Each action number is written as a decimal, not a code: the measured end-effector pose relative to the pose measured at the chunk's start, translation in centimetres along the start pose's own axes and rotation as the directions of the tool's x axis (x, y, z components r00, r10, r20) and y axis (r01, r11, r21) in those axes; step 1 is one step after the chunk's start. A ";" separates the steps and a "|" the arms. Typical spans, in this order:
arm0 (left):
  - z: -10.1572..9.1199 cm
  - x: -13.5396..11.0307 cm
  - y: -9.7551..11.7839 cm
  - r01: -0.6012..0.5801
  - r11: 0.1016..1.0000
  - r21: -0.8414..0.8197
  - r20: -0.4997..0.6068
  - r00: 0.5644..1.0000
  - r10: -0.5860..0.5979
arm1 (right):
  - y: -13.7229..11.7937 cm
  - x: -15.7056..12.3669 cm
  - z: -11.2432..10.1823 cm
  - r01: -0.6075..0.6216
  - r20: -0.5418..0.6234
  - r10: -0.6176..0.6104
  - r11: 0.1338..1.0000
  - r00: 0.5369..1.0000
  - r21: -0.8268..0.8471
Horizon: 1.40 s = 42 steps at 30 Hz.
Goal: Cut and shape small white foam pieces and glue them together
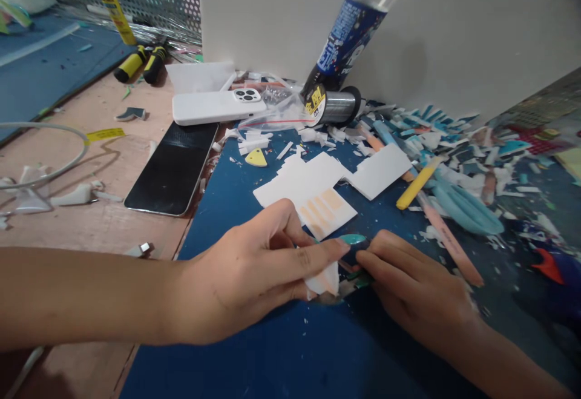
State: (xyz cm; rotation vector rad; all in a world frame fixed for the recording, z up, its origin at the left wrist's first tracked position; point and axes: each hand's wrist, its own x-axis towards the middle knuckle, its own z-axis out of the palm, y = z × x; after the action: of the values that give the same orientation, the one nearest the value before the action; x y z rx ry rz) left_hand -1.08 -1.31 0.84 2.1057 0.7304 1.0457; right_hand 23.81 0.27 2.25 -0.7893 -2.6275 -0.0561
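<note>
Lower centre of frame: left hand (247, 272) and right hand (415, 284) pinched on teal-topped piece (354, 239); work judged under way, remainder unclear.

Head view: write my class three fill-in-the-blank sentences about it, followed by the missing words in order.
1. The crumpled white-and-pale-orange scrap is nearer the ____ hand.
2. The small triangular yellow piece lies on the flat, ____-coloured work surface.
3. The paired, rounded tool handles are yellow and ____.
Missing words: left; blue; black.
</note>
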 end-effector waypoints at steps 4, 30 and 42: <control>-0.2 0.2 0.3 -0.023 0.998 0.059 -0.012 1.000 0.024 | 0.1 0.0 0.1 -0.001 0.003 0.001 1.000 1.000 0.018; -0.6 0.5 0.1 -0.052 0.998 -0.037 0.017 0.998 0.053 | 1.2 -0.3 0.0 0.055 0.025 -0.056 0.997 0.998 0.057; -0.1 0.1 -0.3 -0.034 0.993 -0.112 0.012 0.999 0.036 | 0.8 -0.4 0.0 0.071 0.038 -0.071 0.997 0.997 0.007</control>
State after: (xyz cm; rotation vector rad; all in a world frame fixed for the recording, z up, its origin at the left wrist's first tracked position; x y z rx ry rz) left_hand -1.13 -1.03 0.71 2.0343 0.6158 1.0648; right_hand 24.54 0.68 2.05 -0.7020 -2.6900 -0.0543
